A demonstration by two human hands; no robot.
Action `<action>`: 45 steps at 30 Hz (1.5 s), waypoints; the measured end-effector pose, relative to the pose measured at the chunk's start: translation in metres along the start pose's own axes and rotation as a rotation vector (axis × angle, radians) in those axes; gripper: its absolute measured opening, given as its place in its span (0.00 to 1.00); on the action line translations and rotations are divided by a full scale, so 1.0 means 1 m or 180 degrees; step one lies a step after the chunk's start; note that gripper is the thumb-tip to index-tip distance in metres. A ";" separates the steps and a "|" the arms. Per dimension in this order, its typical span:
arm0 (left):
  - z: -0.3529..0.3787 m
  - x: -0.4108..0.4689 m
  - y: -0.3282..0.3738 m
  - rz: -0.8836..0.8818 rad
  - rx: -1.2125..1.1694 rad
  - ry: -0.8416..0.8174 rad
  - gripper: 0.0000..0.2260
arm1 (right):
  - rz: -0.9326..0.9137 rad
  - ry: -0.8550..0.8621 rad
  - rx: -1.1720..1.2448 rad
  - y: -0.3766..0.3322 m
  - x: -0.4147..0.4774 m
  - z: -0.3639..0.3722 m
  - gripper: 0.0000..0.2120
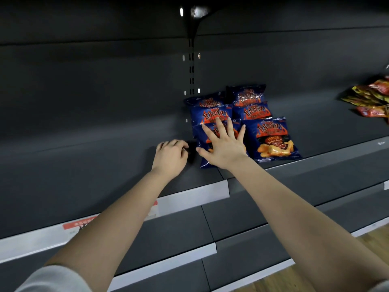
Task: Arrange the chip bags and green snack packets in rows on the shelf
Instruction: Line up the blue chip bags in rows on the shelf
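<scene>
Several blue chip bags with orange print lie in two rows on the dark shelf (105, 157). The front right bag (273, 140) shows fully. My right hand (225, 144) lies flat with spread fingers on the front left bag (205, 161), covering most of it. More bags (249, 95) sit behind, toward the back wall. My left hand (170, 154) rests on the shelf just left of that bag with its fingers curled under; I see nothing in it. No green packets are in view.
A pile of red and yellow snack packets (372, 100) lies at the far right of the same shelf. A slotted upright (191, 66) runs up the back wall. White price strips (189, 197) edge the shelves; lower shelves and wooden floor (368, 253) lie below.
</scene>
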State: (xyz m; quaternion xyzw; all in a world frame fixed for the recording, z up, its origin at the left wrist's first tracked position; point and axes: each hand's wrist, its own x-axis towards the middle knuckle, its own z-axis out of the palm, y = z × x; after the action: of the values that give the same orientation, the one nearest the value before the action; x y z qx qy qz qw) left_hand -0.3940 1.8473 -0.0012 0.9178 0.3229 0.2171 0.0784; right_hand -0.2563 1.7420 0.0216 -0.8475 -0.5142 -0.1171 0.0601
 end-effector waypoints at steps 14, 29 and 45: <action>-0.089 -0.077 -0.144 -0.0784 0.0328 0.0110 0.14 | -0.1067 0.0191 0.0924 -0.188 0.017 0.000 0.25; -0.208 -0.224 -0.358 -0.2078 0.0598 0.0449 0.13 | -0.2353 0.0012 0.1544 -0.480 0.019 -0.005 0.22; -0.299 -0.320 -0.501 -0.2676 0.0796 0.0900 0.13 | -0.3031 0.0080 0.1702 -0.695 0.016 -0.016 0.23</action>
State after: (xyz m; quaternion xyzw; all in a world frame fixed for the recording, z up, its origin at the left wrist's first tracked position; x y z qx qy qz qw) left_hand -1.0315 2.0378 0.0120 0.6710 0.6985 0.2489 0.0035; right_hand -0.8666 2.0746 0.0279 -0.4746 -0.8522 -0.0067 0.2200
